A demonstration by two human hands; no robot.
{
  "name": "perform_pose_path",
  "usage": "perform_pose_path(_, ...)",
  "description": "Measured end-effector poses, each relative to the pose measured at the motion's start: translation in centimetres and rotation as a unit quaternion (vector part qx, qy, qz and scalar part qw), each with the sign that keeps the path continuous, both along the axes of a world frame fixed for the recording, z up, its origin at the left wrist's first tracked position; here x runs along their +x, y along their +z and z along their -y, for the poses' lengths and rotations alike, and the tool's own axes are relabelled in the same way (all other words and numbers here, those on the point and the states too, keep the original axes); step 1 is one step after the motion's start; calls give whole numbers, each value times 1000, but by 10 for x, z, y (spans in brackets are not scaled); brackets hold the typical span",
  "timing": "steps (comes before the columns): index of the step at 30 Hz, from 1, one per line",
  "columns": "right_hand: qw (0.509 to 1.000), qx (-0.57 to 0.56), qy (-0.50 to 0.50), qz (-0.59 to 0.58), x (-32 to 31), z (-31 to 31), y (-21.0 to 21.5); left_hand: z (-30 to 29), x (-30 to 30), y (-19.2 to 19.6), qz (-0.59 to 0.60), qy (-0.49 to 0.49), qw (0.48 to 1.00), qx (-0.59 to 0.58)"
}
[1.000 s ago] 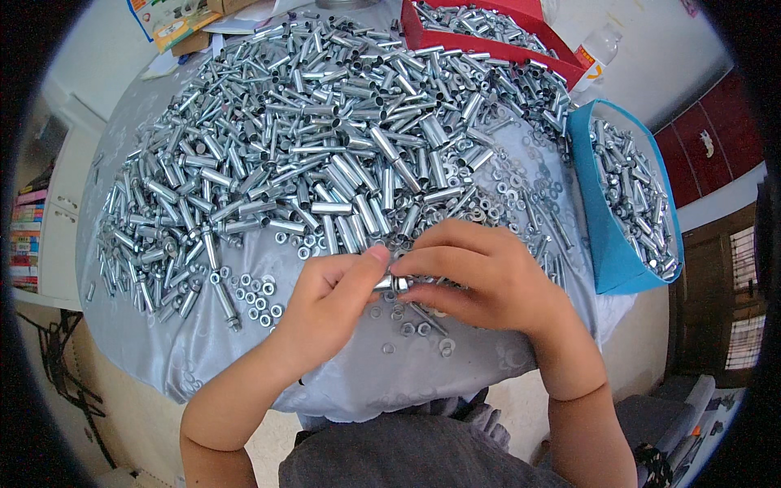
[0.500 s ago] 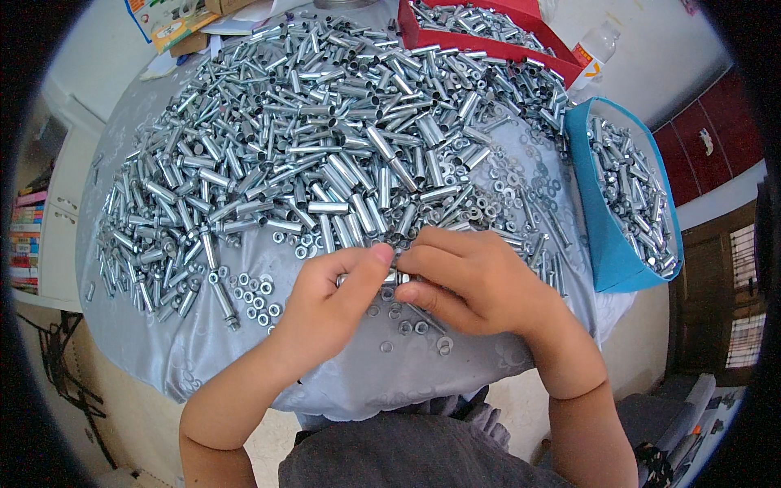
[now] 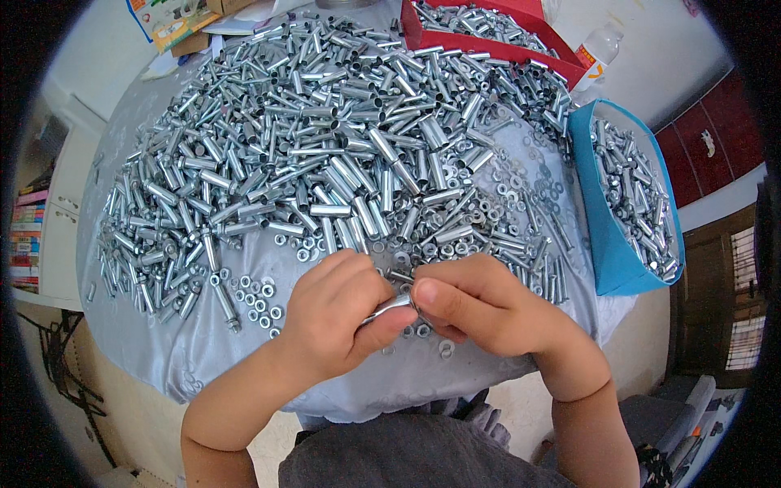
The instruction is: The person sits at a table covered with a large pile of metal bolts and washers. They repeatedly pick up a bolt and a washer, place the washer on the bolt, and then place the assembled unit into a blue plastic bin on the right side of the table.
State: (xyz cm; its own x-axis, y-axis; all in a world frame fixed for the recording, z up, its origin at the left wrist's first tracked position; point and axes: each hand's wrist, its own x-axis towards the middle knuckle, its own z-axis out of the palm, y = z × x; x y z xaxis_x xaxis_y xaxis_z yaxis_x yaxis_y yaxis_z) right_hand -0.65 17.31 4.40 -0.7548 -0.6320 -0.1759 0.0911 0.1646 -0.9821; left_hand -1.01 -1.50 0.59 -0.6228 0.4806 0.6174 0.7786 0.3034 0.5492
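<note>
Silver metal sleeve (image 3: 394,303) is held above the worktop (image 3: 464,379). Left hand (image 3: 332,313): grip closed around its body. Right hand (image 3: 482,305): grip pinched on its near end, details hidden. Step in hand: apparently end-fitting; next move calls for steady alignment.

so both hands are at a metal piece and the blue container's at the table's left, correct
Not left: the head view shows the blue container at the right of the table. The left hand and right hand are at a metal piece.
</note>
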Motion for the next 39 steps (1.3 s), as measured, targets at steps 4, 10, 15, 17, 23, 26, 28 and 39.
perform_pose_path(4, 998, 20, -26, 49, 1, -1, 1, -1, -3, -6, -49, 4, 998, -38)
perform_pose_path(10, 996, 43, -15, 80, -2, -3, -1, -1, -5, -6, -91, 18, 992, -89)
perform_pose_path(15, 995, 23, -51, 79, -5, -2, 1, -4, -8, -6, -35, 20, 998, -58)
perform_pose_path(17, 993, 0, -101, 67, -7, -2, -4, -3, -7, -6, 55, 41, 997, -22)
perform_pose_path(23, 959, -94, -264, 41, -19, -9, -4, 34, -37, 9, 425, 60, 732, 530)
perform_pose_path(26, 945, -149, -282, 66, -22, -12, -5, 33, -40, 30, 451, 104, 658, 594)
perform_pose_path(28, 940, -173, -286, 71, -23, -15, -5, 24, -34, 31, 490, 88, 651, 573)
perform_pose_path(39, 880, -257, -398, 13, -39, -43, -1, -3, 42, 71, 376, -611, 600, 354)
